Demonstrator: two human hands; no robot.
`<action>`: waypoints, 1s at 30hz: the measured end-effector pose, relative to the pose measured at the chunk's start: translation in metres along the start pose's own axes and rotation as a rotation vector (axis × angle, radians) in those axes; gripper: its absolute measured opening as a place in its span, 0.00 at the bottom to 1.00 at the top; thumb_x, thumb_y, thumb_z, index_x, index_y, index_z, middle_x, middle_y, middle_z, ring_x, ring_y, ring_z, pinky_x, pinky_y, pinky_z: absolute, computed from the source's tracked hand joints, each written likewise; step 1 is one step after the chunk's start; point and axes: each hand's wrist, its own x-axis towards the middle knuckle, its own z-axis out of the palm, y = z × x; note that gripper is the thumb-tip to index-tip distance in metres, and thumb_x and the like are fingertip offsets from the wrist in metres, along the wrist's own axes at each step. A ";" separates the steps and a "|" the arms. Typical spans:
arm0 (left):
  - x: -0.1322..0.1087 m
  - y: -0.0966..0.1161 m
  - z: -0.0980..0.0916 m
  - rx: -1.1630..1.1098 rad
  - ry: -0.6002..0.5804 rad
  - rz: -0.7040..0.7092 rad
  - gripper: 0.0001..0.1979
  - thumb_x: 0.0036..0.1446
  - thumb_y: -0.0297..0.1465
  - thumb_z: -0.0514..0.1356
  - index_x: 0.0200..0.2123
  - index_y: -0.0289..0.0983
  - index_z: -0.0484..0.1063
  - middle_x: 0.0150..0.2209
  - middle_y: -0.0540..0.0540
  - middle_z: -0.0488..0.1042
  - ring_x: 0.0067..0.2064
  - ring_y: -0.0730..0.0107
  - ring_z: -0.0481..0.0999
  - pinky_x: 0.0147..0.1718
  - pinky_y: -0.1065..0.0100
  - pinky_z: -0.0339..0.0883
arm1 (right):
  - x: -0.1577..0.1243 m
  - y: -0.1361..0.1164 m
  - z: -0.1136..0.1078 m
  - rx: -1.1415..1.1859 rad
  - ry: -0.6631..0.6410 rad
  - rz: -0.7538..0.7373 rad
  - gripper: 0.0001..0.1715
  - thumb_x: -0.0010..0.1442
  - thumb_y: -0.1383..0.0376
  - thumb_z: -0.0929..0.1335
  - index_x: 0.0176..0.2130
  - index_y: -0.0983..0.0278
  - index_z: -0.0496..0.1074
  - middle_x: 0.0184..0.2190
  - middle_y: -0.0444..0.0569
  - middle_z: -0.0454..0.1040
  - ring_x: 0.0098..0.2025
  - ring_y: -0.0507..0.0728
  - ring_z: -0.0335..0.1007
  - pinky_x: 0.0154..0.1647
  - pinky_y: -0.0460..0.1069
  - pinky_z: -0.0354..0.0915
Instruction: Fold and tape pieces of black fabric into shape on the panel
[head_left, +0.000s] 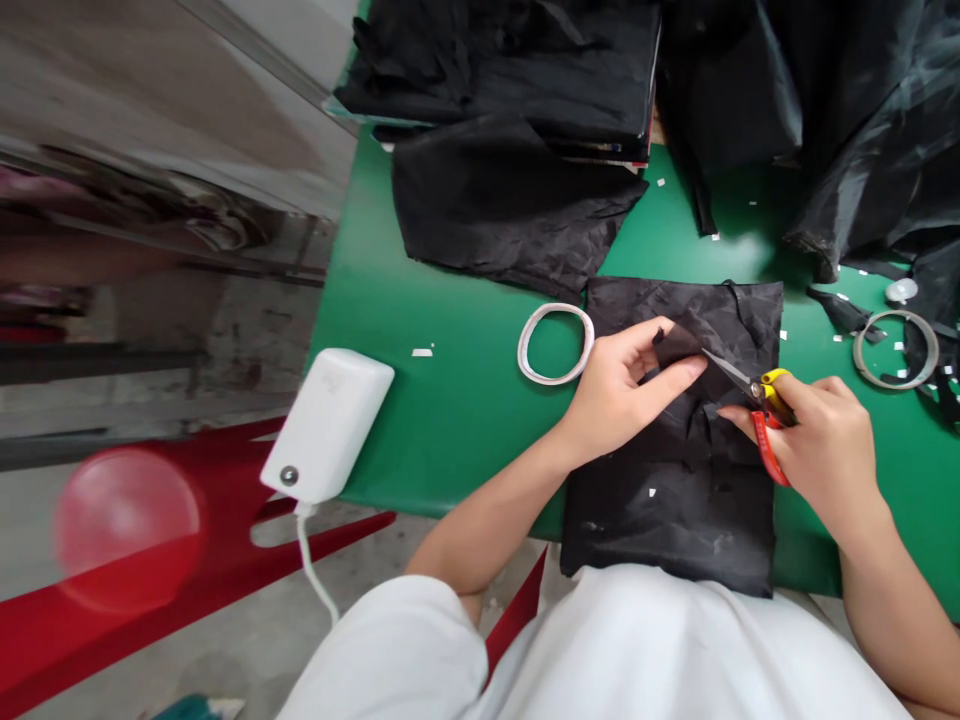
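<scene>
Green table under fabric; floor perhaps concrete.

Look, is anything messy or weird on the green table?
Yes, a little messy: tiny white scraps lie scattered like litter across the green table, and one even sits on the black material at the front edge.

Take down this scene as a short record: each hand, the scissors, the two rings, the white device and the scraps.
Left hand: pinches black fabric
Right hand: holds scissors
Scissors: red and yellow handles, blade tips at the fabric near the left thumb
White ring: on green table, beside the left hand
Grey ring: beyond the right hand, toward the picture's right edge
White device: table's left edge, cable attached
Scraps: small, white, scattered
</scene>
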 end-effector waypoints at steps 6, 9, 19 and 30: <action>0.000 0.002 0.000 -0.003 -0.001 0.019 0.07 0.50 0.28 0.66 0.29 0.34 0.71 0.27 0.52 0.71 0.31 0.79 0.70 0.33 0.80 0.69 | -0.001 -0.001 0.000 -0.003 -0.001 0.003 0.23 0.60 0.52 0.66 0.22 0.60 0.57 0.14 0.41 0.59 0.20 0.51 0.52 0.26 0.46 0.55; 0.000 0.004 0.000 0.015 0.007 0.042 0.08 0.53 0.30 0.65 0.28 0.34 0.70 0.25 0.52 0.69 0.29 0.79 0.69 0.30 0.79 0.68 | -0.001 0.000 0.000 -0.003 -0.002 -0.004 0.23 0.60 0.51 0.66 0.22 0.60 0.57 0.14 0.41 0.59 0.20 0.51 0.52 0.26 0.46 0.55; -0.001 0.005 0.002 0.012 0.015 0.049 0.11 0.52 0.34 0.67 0.27 0.34 0.71 0.24 0.53 0.69 0.27 0.81 0.68 0.30 0.80 0.67 | -0.003 0.003 0.003 0.004 -0.018 -0.009 0.22 0.59 0.49 0.66 0.25 0.61 0.63 0.15 0.42 0.63 0.21 0.52 0.54 0.28 0.47 0.56; -0.003 0.002 -0.001 0.099 0.019 0.019 0.12 0.52 0.38 0.67 0.31 0.34 0.74 0.27 0.51 0.73 0.27 0.78 0.68 0.26 0.78 0.65 | -0.004 0.005 0.001 0.153 -0.132 0.022 0.26 0.57 0.43 0.66 0.27 0.62 0.65 0.17 0.43 0.63 0.20 0.52 0.55 0.24 0.46 0.54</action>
